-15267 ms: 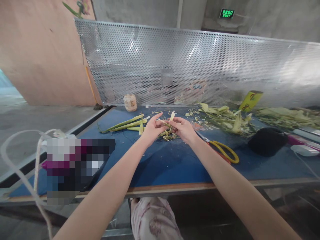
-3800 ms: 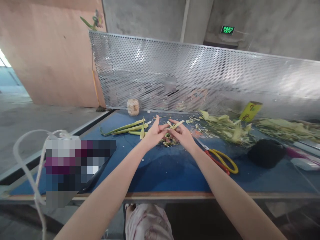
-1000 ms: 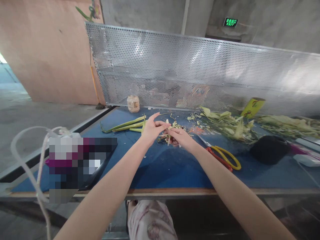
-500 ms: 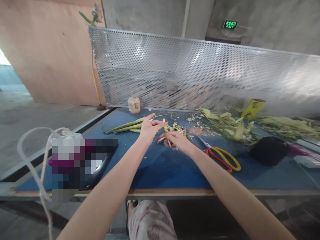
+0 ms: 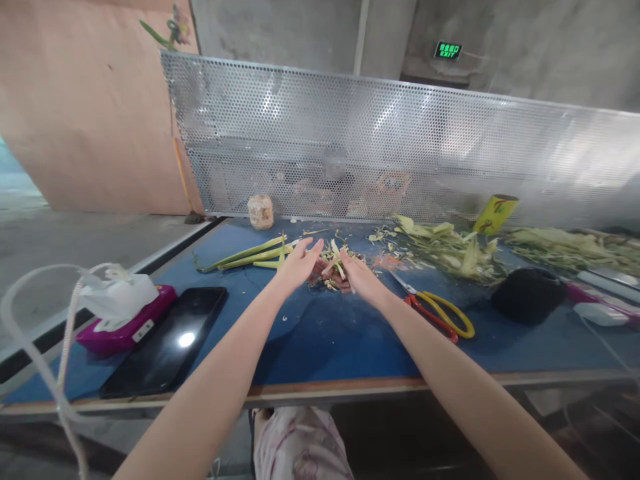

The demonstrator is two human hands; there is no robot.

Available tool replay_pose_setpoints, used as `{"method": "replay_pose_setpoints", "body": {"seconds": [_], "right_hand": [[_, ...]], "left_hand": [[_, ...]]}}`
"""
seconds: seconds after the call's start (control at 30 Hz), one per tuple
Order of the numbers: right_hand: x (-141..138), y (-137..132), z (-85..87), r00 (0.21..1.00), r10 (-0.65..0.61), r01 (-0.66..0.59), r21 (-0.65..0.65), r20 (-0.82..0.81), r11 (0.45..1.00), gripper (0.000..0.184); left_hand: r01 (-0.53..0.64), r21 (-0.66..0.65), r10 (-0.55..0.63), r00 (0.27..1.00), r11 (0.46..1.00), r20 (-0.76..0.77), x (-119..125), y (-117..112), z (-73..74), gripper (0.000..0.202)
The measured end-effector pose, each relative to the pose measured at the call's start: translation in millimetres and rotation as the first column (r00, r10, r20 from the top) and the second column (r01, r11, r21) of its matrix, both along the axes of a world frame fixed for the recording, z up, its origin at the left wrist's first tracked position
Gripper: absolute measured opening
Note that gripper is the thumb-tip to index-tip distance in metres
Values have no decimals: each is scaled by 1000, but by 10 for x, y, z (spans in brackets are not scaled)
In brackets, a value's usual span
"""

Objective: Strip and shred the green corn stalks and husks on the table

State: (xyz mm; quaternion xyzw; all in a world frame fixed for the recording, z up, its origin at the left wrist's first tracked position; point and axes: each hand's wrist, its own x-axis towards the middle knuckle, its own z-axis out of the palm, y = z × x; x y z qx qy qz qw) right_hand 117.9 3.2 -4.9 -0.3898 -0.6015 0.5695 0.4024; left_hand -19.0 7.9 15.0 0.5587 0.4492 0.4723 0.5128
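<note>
My left hand (image 5: pixel 299 263) is open, fingers stretched forward, at the left side of a small heap of pale plant scraps (image 5: pixel 334 268) on the blue tabletop (image 5: pixel 320 333). On the heap's other side is my right hand (image 5: pixel 362 275), its fingers straight and touching the scraps, partly covering them. Reddish-brown bits show within the heap. Left of my left hand lie several long green stalks (image 5: pixel 245 257). Scissors with one red and one yellow handle (image 5: pixel 453 313) rest to the right of my right hand, blades pointing toward the heap.
A purple box with white plastic (image 5: pixel 127 320) and a black phone-like slab (image 5: pixel 167 340) lie at left. A jar (image 5: pixel 261 212) stands near the perforated metal screen (image 5: pixel 300 133). At right are pale green leaves (image 5: pixel 450 250), a yellow tube (image 5: pixel 496 213) and a black rounded object (image 5: pixel 529 295).
My right hand has uncurled from the scraps it was pinching and its fingers now point forward. My left hand stays close by, fingers extended. The view has shifted slightly to the right.
</note>
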Motion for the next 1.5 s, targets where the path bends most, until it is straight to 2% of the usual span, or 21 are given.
{"method": "replay_pose_setpoints", "body": {"seconds": [0.07, 0.13, 0.2, 0.27, 0.37, 0.47, 0.67, 0.93, 1.0, 1.1, 1.17, 1.23, 1.37, 1.5], "right_hand": [[15, 5, -30, 997, -67, 64, 72, 48, 995, 59], [34, -5, -60, 985, -135, 108, 226, 106, 968, 59], [50, -25, -73, 966, -174, 79, 426, 190, 901, 53], [56, -42, -65, 938, -208, 16, 567, 276, 824, 45], [46, -48, -31, 890, -309, 8, 665, 336, 747, 32], [37, -37, 2, 888, -361, 76, 686, 284, 724, 22], [51, -35, 39, 939, -326, 173, 671, 108, 721, 14], [38, -34, 37, 942, -326, 200, 643, 81, 739, 17], [41, -25, 32, 952, -295, 187, 602, 85, 776, 18], [64, 4, 22, 980, -191, 146, 436, 61, 888, 21], [88, 26, 19, 990, -144, 135, 350, 1, 927, 27], [109, 41, 21, 988, -152, 154, 343, -33, 927, 29], [129, 37, 37, 988, -157, 149, 369, -9, 918, 19], [139, 22, 69, 982, -181, 190, 365, -60, 911, 19]], "left_hand": [[50, -11, -51, 996, 999, -77, -5, -4, -21, 56], [108, -26, -110, 991, 994, -80, -11, -18, -25, 52], [134, -20, -135, 990, 991, -38, -16, -42, -11, 51], [123, 9, -123, 992, 992, -6, -17, -68, 8, 54], [110, 68, -109, 994, 992, -7, -12, -92, 22, 58], [133, 140, -138, 990, 981, 29, 0, -92, 17, 55], [94, 376, -147, 983, 922, 114, 30, -86, 22, 55], [-9, 405, -51, 989, 914, 139, 27, -69, 11, 54], [-27, 423, -20, 994, 906, 107, 10, -64, 13, 54], [-40, 484, 35, 999, 874, 20, -20, -55, 10, 53], [-38, 511, 56, 998, 859, -20, -35, -50, 3, 53], [-37, 509, 61, 998, 860, -30, -43, -45, -3, 54], [-73, 475, 76, 997, 877, 12, -48, -27, -9, 56], [-39, 347, 17, 998, 937, 66, -38, -3, -36, 68]]}}
